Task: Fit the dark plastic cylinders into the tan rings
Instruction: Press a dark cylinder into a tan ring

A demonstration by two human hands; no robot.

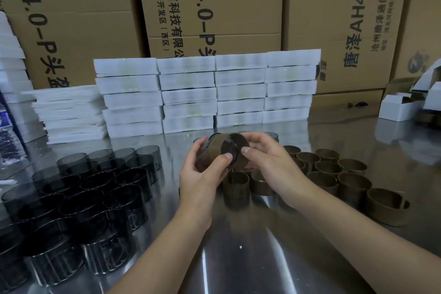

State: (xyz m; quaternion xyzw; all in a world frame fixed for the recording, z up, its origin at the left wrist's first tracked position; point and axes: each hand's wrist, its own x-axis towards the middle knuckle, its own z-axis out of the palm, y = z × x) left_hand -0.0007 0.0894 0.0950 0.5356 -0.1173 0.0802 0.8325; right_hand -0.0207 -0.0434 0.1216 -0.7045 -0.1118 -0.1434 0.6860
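Observation:
Above the middle of the steel table (229, 258) I hold a tan ring (214, 150) with a dark plastic cylinder (230, 150) partly inside it. My left hand (202, 174) grips the tan ring from the left, thumb on its front. My right hand (265, 157) curls round the right end, its thumb pressing the cylinder's rim. Several loose dark cylinders (95, 188) stand upright on the left of the table. Several empty tan rings (334, 174) stand on the right, and two more (236, 186) sit just below my hands.
Stacks of white foam trays (205, 93) line the back of the table, with flatter white sheets (69, 114) to their left. Large cardboard boxes (214, 7) form a wall behind. Small white cartons (403, 107) lie at the far right.

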